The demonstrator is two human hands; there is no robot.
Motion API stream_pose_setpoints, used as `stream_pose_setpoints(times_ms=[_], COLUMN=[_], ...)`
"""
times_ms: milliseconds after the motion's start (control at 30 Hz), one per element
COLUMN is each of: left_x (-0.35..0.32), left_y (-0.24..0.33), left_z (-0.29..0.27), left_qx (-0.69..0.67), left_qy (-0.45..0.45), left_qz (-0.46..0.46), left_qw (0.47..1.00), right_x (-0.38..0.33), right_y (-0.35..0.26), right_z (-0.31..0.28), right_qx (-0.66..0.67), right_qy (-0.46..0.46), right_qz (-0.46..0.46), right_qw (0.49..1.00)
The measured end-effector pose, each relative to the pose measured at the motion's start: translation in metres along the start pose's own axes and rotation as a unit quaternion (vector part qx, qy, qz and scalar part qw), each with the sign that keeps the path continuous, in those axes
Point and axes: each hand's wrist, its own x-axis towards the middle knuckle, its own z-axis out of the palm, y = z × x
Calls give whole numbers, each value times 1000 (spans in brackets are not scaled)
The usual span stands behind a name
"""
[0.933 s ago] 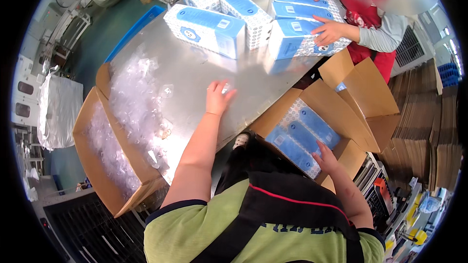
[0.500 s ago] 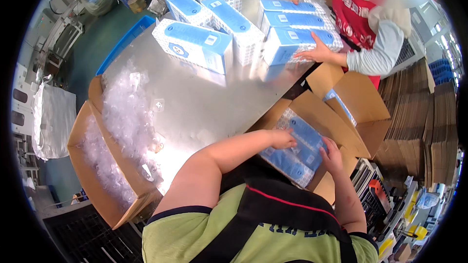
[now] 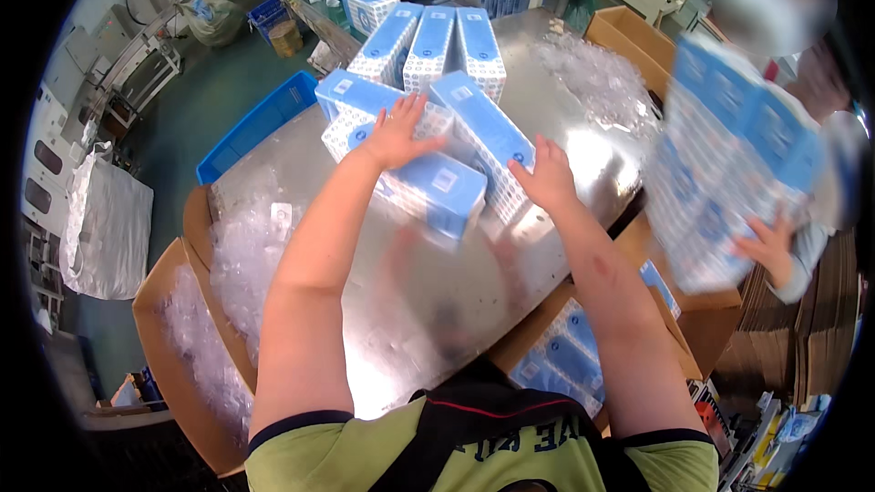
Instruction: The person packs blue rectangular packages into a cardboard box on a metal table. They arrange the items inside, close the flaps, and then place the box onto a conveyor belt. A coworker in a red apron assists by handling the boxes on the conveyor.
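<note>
Both my arms stretch over the metal table toward a group of blue-and-white boxes. My left hand [image 3: 397, 134], fingers spread, lies over the nearest box [image 3: 433, 184], which lies on its side. Beside it, my right hand [image 3: 550, 178] is at the near right edge of a slanting box [image 3: 485, 123], its fingers apart; whether it presses on the box I cannot tell. Behind these, another box [image 3: 360, 89] lies crosswise, and several upright boxes [image 3: 430, 46] stand close together. Below my right forearm, a cardboard carton [image 3: 533, 321] holds blue-and-white boxes [image 3: 567, 351].
On the right, a co-worker's hand [image 3: 770, 251] supports a blurred block of boxes [image 3: 720, 164] above an open carton [image 3: 711, 323]. Clear plastic pieces [image 3: 251, 264] heap at the left, beside a carton of them [image 3: 150, 296]. A blue bin [image 3: 246, 132] borders the table [image 3: 401, 301].
My hands have left the boxes in the carton and reached forward to those on the table. The co-worker has lifted a row of boxes off the table and swung it right.
</note>
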Motion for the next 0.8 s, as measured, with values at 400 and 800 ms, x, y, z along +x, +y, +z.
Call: stream_pose_setpoints(times_ms=[400,800], left_x=[-60,-146], left_y=[68,166], left_z=[4,65], left_qx=[-6,-59], left_qy=[-178,-103], left_qz=[267,341], left_qw=[947,932], right_x=[82,33], right_y=[24,4], right_z=[16,-11], right_qx=[141,87], right_qy=[-206,-281], right_qz=[74,-83], right_qw=[966,952])
